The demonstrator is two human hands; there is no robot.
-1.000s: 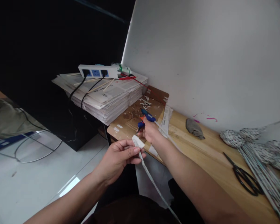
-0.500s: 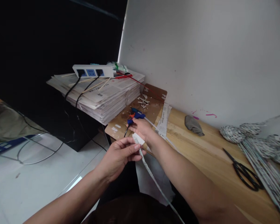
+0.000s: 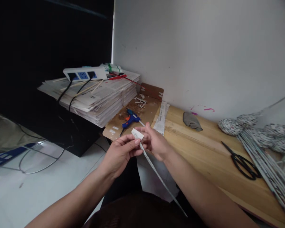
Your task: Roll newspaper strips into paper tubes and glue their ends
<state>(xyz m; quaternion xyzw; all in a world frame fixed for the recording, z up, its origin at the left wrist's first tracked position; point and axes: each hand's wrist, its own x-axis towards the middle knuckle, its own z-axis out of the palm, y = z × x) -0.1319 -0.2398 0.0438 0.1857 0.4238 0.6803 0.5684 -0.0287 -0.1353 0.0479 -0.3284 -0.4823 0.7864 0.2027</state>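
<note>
Between the thumb and fingers of my left hand (image 3: 121, 155) is a thin rolled newspaper tube (image 3: 154, 167). Its upper end opens into a flat white paper flap (image 3: 137, 134), and the tube slants down to the right across my lap. My right hand (image 3: 156, 142) is at the flap's right side, thumb raised and fingers apart, some hidden behind the paper. Just beyond the hands, a blue glue gun (image 3: 132, 118) with an orange trigger lies on a brown board (image 3: 114, 128), a white glue stick in its back.
A newspaper stack (image 3: 97, 101) carries a power strip (image 3: 83, 74) at the left. Paper scraps (image 3: 140, 100) lie on the board. On the wooden table (image 3: 194, 152) are a grey cloth (image 3: 192, 121), black scissors (image 3: 243, 164) and paper tubes (image 3: 263, 167). A wall rises behind.
My right hand has let go of the glue gun, leaving it on the board, and has come back to the paper flap. My left hand keeps hold of the tube. The view has shifted slightly right.
</note>
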